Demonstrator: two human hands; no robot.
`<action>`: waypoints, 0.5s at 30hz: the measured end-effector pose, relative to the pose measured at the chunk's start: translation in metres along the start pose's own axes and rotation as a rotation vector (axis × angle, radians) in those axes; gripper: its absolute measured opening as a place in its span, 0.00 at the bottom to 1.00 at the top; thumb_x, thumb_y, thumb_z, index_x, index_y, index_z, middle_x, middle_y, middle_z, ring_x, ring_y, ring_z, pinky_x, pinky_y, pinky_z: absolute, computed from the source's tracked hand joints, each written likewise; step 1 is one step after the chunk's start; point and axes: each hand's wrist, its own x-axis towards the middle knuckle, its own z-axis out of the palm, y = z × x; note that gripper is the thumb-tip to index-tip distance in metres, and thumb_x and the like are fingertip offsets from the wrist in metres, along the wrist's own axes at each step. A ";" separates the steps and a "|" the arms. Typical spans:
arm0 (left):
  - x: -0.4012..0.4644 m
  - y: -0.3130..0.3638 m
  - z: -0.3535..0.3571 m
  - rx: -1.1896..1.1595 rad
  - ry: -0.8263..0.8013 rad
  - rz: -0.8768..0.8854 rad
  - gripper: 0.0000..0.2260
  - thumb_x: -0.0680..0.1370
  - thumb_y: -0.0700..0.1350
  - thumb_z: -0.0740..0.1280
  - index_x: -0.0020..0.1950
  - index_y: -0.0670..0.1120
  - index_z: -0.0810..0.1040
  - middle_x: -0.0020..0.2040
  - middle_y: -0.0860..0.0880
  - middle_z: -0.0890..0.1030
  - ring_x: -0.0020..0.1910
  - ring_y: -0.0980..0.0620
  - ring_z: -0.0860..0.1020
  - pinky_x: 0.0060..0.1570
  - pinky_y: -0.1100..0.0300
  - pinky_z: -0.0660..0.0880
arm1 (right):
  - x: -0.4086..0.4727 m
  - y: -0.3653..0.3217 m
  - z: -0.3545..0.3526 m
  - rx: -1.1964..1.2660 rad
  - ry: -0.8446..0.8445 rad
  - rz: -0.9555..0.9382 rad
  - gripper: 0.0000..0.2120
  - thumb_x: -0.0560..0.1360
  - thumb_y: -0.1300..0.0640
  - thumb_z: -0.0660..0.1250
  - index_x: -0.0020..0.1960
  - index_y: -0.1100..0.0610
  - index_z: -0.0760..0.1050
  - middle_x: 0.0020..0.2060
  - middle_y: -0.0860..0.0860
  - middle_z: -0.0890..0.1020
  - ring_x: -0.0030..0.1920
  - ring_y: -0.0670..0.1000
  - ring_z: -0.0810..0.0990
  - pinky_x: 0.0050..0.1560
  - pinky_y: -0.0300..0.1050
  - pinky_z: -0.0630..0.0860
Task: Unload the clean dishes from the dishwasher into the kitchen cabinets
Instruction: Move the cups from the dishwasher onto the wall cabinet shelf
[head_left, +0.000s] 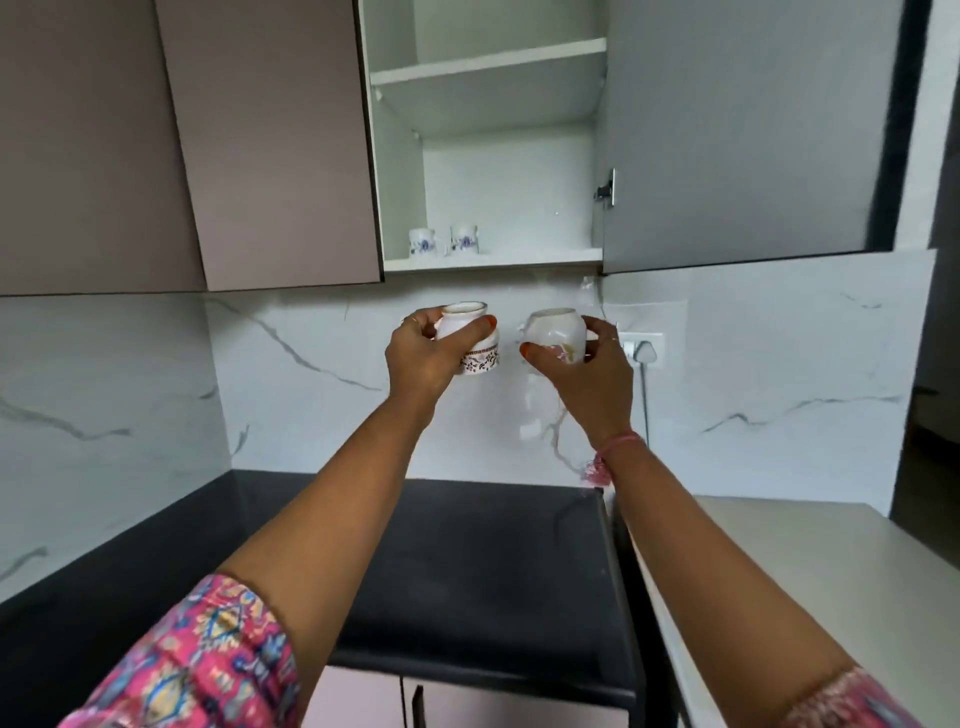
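My left hand grips a white cup with a brown patterned band, held upside down in front of the marble backsplash. My right hand grips a second white cup with a faint floral print, also upside down. Both cups hang just below the open wall cabinet. On the cabinet's bottom shelf, at its left, stand two white cups with blue flowers. The shelf above them holds nothing that I can see.
The cabinet's grey door stands open to the right, a closed mauve door to the left. A black countertop lies below my arms, a beige surface to its right. A wall socket with a plugged cable sits behind my right hand.
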 end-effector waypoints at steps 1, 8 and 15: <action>0.017 0.000 0.005 -0.017 0.006 0.008 0.17 0.64 0.50 0.80 0.48 0.50 0.79 0.44 0.52 0.82 0.41 0.55 0.82 0.29 0.69 0.75 | 0.017 0.001 0.007 -0.007 0.004 -0.010 0.34 0.59 0.41 0.79 0.61 0.50 0.71 0.44 0.42 0.79 0.41 0.40 0.79 0.33 0.23 0.70; 0.144 -0.009 0.042 -0.095 -0.027 0.058 0.23 0.64 0.49 0.80 0.56 0.44 0.79 0.50 0.49 0.83 0.47 0.52 0.82 0.35 0.65 0.78 | 0.123 0.014 0.057 -0.052 0.078 -0.066 0.21 0.59 0.44 0.79 0.42 0.45 0.70 0.36 0.38 0.77 0.36 0.36 0.77 0.34 0.31 0.70; 0.261 -0.039 0.085 -0.093 -0.063 0.144 0.24 0.64 0.53 0.79 0.55 0.46 0.79 0.50 0.50 0.83 0.49 0.52 0.82 0.51 0.58 0.79 | 0.219 0.034 0.098 -0.132 0.187 -0.119 0.33 0.61 0.41 0.78 0.59 0.56 0.73 0.42 0.46 0.79 0.44 0.49 0.80 0.44 0.40 0.74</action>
